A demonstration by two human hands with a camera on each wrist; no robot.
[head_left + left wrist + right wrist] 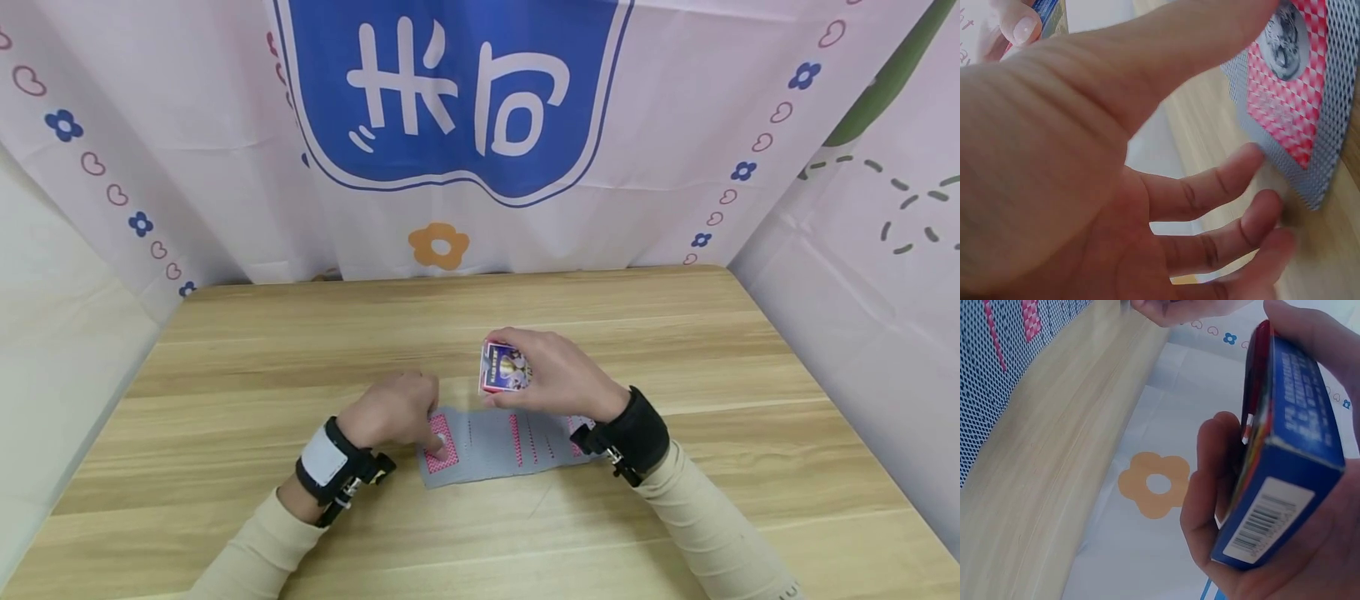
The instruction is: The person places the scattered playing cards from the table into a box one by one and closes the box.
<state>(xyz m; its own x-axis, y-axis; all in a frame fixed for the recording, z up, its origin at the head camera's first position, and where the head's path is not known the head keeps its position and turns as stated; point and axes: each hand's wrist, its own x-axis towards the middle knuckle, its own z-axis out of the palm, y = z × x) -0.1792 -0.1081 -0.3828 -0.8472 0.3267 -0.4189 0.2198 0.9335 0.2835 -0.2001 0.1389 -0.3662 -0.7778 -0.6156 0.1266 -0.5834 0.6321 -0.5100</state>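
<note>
Playing cards lie face down on the table in an overlapping row, with grey borders and red checkered backs. At the row's left end, my left hand rests its thumb on the outermost card. Its other fingers extend beside that card's edge, slightly bent. Above the row, my right hand grips a small card box, its thumb and fingers on opposite sides. A barcode label shows on the box's blue end. My right wrist and its strap cover part of the row's right end.
The wooden table extends around the cards on all sides. A white printed cloth hangs behind its far edge, with pale cloth walls at left and right. Both wrists wear black straps with small cameras.
</note>
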